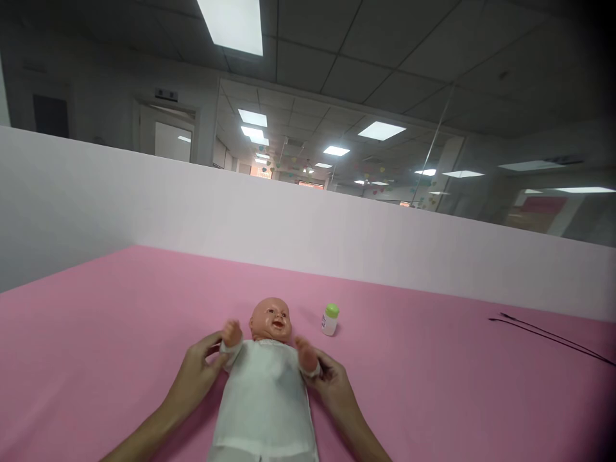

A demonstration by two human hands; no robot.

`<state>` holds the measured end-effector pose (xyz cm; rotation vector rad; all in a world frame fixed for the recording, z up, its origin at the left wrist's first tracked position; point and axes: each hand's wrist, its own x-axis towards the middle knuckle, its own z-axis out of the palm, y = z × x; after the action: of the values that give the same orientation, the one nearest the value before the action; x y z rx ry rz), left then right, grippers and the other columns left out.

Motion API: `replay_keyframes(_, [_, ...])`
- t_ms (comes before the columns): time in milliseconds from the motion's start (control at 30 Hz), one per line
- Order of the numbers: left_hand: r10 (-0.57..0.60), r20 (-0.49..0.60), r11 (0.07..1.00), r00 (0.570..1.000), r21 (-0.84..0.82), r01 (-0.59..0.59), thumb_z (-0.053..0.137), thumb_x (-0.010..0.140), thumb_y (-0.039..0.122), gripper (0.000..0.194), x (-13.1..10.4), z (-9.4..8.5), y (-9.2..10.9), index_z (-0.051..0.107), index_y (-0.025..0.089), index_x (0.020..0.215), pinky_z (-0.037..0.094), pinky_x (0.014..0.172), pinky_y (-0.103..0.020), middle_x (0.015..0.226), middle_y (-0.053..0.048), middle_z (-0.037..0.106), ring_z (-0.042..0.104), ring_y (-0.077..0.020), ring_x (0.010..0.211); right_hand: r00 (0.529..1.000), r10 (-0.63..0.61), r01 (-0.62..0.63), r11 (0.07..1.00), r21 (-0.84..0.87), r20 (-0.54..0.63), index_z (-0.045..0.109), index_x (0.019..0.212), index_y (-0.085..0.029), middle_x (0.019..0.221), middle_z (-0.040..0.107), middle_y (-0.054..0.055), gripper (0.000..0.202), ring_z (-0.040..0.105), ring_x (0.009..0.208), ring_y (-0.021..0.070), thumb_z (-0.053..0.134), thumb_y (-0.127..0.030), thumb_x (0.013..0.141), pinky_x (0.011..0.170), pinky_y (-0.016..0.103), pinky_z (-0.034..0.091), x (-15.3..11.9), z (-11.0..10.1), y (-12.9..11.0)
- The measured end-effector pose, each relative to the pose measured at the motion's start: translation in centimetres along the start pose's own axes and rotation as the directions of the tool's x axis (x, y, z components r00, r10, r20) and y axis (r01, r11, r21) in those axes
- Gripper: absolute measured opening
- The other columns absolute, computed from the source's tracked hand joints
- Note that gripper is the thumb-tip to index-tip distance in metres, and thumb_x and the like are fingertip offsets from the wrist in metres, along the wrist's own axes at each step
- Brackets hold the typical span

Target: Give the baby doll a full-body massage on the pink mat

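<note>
A baby doll with a bald head and a white cloth body lies face up on the pink surface. My left hand has its fingers closed round the doll's arm on the left of the view, just below the raised doll hand. On the other side, my right hand grips the doll's other arm by its white cuff. Some of my fingertips are hidden behind the doll's arms. A small white bottle with a green cap stands upright to the right of the doll's head.
Two thin black cords lie on the pink surface at the far right. A low white partition runs along the back edge and the left side. Beyond it are a door, glass and ceiling lights.
</note>
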<state>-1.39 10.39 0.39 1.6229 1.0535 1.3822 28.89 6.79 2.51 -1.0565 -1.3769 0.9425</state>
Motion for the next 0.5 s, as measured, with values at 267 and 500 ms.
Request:
replay_keyframes(267, [-0.327,-0.155,0.915,0.932,-0.298,0.272,0.078,0.076,0.065,0.061,0.9,-1.4,-2.6,0.072,0.013,0.107,0.059,0.09,-0.044,0.109,-0.015,0.078,0.074,-0.0332,0.101,0.955,0.179,-0.138,0.974,0.178,-0.237,0.078,0.089,-0.016,0.075,0.072,0.003,0.045,0.061,0.07,0.0193,0.089,-0.055,0.068,0.065,0.03,0.049,0.7,-2.3,1.5])
replay_keyframes(500, [0.067,-0.028,0.995,0.997,0.07,-0.065,0.065,0.092,0.038,0.033,-0.1,-0.2,-0.2,0.076,0.023,0.118,0.059,0.095,-0.041,0.12,-0.009,0.077,0.071,-0.0319,0.113,0.982,-0.044,0.063,0.993,-0.103,0.185,0.084,0.099,-0.024,0.118,0.077,0.011,0.023,0.067,0.115,0.032,0.074,-0.027,0.078,0.106,0.05,0.048,0.0,-1.0,-0.3])
